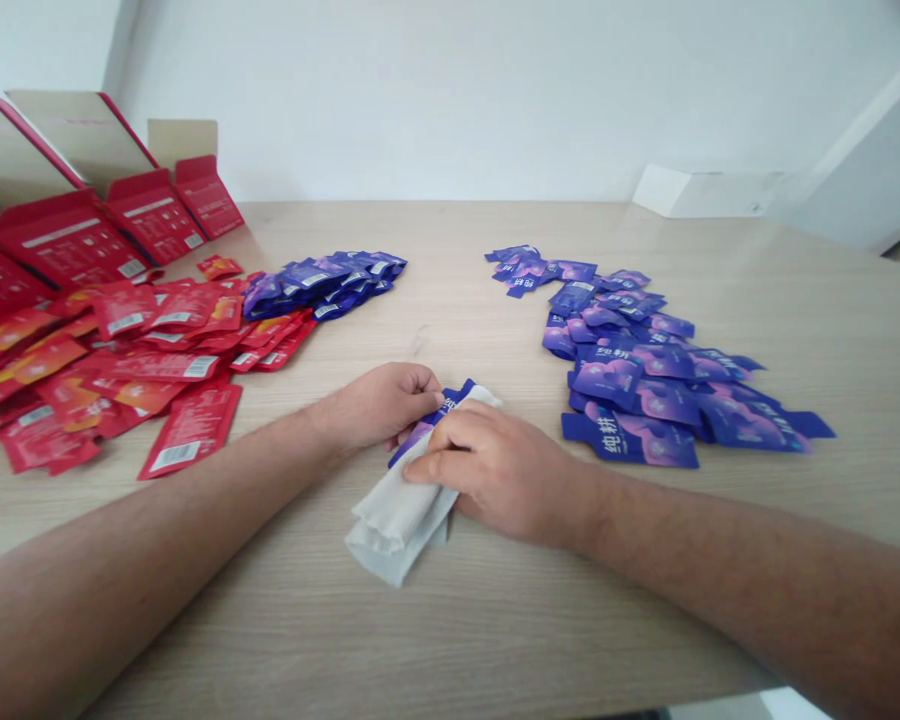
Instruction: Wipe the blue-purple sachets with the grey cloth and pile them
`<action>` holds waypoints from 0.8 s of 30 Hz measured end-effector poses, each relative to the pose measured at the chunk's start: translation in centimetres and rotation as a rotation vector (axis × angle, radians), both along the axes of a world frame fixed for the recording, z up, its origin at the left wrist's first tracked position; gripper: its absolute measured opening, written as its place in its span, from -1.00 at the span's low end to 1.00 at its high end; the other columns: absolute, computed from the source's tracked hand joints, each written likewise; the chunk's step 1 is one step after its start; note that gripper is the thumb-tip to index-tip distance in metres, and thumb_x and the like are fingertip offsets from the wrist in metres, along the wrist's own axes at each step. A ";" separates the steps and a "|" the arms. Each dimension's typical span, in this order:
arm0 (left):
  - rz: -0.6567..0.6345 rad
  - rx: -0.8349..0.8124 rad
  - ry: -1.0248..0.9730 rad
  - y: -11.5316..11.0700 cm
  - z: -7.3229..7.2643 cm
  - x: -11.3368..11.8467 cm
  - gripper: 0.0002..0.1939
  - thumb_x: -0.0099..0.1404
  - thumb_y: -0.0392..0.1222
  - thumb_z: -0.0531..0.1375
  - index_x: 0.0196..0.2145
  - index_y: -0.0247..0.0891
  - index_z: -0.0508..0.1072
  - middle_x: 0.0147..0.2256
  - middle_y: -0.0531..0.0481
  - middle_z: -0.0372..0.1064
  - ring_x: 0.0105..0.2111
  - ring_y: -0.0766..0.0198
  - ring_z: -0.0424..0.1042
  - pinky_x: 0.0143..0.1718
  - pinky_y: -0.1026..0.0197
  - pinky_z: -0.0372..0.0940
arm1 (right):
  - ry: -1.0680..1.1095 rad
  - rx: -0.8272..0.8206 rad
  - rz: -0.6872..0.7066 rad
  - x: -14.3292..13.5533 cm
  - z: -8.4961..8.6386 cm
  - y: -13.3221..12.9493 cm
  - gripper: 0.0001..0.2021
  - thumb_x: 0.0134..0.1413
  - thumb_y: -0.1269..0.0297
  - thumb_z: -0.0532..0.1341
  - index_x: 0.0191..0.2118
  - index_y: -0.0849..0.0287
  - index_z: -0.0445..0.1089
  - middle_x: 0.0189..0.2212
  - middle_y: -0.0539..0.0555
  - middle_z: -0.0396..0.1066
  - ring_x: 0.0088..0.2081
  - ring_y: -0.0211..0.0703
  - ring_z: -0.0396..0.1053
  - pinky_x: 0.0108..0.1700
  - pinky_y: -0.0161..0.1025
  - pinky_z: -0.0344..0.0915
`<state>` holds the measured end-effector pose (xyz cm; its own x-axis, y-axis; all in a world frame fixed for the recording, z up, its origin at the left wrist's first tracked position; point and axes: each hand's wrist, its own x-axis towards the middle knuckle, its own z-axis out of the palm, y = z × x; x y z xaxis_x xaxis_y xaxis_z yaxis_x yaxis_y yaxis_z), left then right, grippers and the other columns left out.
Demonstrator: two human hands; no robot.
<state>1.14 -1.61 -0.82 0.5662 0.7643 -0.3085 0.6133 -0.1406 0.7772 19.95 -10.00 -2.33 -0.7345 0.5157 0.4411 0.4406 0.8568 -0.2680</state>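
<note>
Near the middle of the table, my left hand [382, 408] pinches the left edge of a purple sachet [420, 435] between thumb and fingers. My right hand [502, 465] is closed on a folded white cloth [401, 510], which lies over the sachet's right side and hangs toward me. Most of the sachet is hidden by the cloth and my fingers. To the right lies a spread heap of purple sachets [637, 385], printed side up. A smaller purple heap [322, 280] rests at the left, its labels showing, against many red sachets [135, 370].
Red cardboard boxes [154, 215] with raised flaps line the table's back left. A white box-like object [697, 192] stands at the back right against the wall. The wooden table [285, 600] ends at a front edge near the bottom right.
</note>
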 end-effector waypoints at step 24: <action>0.097 -0.063 -0.120 0.1 -0.4 -0.2 -0.81 0.31 -0.04 0.14 -0.35 -0.22 0.35 -0.64 0.19 0.18 -0.76 0.45 0.13 -0.79 0.38 0.05 | -0.099 -0.023 -0.043 1.4 0.5 0.8 -0.78 0.14 0.39 0.22 -0.09 0.14 0.48 -0.21 0.13 0.40 -0.14 -0.08 0.33 -0.06 -0.13 0.29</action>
